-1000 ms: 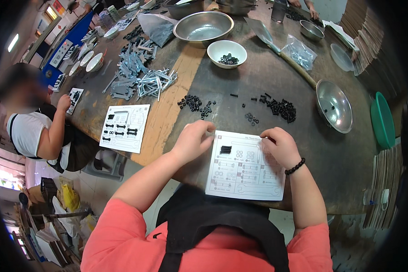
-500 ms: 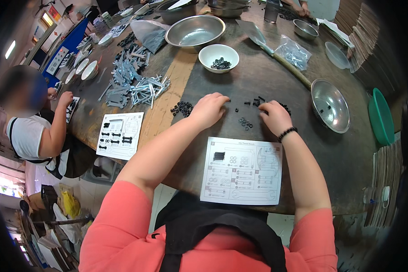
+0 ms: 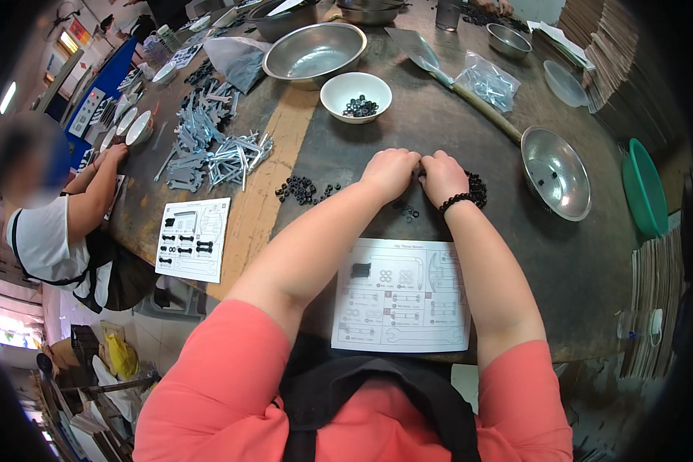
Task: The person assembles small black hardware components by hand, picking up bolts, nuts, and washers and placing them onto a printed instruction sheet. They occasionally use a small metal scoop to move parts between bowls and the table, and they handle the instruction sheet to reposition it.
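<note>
Left hand and right hand have since drawn together over the counter. At its near edge lies a white sheet, printed with a title, captions and drawings. Black pieces lie beside the right hand. Fingers bunch close; whether they pinch anything, I cannot tell.

The person wears a coral-pink, short-sleeved fabric shirt with 2 plain, loose sleeves whose hems end near the elbows. Soft creases cross the cloth. Over the shirt lies a matte black fabric apron, with 2 broad black straps, 1 on each side. Beside the left strap, 1 small dark mark shows. Around the right wrist sits 1 bracelet of round, shiny black beads. The left hand and right hand are bare.
</note>
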`<state>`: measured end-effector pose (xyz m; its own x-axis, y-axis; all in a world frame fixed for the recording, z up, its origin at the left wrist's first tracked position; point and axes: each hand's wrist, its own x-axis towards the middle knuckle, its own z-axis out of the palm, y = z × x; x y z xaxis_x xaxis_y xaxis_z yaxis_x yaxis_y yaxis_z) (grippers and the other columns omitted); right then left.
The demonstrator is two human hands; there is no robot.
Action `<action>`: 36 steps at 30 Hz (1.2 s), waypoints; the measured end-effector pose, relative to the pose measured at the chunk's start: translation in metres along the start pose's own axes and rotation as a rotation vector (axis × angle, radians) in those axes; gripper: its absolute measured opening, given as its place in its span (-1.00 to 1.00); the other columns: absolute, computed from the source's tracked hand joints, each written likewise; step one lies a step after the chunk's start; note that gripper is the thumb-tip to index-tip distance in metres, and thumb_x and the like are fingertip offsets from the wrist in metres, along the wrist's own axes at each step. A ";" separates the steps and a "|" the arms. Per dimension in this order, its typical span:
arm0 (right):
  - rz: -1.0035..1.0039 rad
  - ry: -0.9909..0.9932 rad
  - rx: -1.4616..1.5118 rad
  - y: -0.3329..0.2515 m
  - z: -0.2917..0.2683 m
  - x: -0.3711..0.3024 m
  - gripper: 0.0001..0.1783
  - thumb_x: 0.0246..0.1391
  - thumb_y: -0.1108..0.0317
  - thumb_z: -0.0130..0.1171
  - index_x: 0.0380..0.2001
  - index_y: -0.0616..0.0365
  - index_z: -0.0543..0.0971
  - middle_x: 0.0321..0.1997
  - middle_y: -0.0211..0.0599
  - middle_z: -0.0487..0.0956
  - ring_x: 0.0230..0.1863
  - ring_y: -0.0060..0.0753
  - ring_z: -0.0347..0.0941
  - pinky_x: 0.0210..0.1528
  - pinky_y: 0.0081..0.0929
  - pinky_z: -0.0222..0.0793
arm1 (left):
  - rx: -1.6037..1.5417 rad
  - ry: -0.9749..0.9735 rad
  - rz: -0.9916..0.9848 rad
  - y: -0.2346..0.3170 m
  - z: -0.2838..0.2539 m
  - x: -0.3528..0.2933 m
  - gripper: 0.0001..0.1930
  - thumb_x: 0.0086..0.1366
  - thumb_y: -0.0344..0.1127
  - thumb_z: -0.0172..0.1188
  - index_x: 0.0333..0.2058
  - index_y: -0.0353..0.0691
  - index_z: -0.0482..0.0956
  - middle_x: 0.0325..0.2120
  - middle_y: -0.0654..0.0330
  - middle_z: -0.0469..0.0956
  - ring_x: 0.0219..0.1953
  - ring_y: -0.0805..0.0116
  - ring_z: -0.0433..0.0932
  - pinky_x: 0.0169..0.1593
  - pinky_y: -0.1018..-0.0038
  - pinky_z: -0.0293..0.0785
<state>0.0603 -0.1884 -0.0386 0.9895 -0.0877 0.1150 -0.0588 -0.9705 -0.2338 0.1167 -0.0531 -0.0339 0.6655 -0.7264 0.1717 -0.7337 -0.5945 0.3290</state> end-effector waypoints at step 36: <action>-0.378 -0.198 0.480 -0.017 -0.037 -0.176 -0.90 -0.10 0.36 0.17 -0.43 0.05 0.57 -0.41 -0.30 0.49 -0.29 -0.19 0.44 -0.24 -0.30 0.39 | -0.204 -0.182 0.180 0.075 -0.039 -0.172 -0.89 0.06 -0.39 0.16 -0.39 -0.16 0.58 -0.44 0.17 0.53 -0.34 0.11 0.52 -0.26 0.27 0.46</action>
<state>-0.1178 -0.1653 -0.0187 0.9388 0.3283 0.1042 0.3188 -0.7136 -0.6238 -0.0471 0.0406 -0.0030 0.4791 -0.8740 0.0814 -0.7825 -0.3833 0.4906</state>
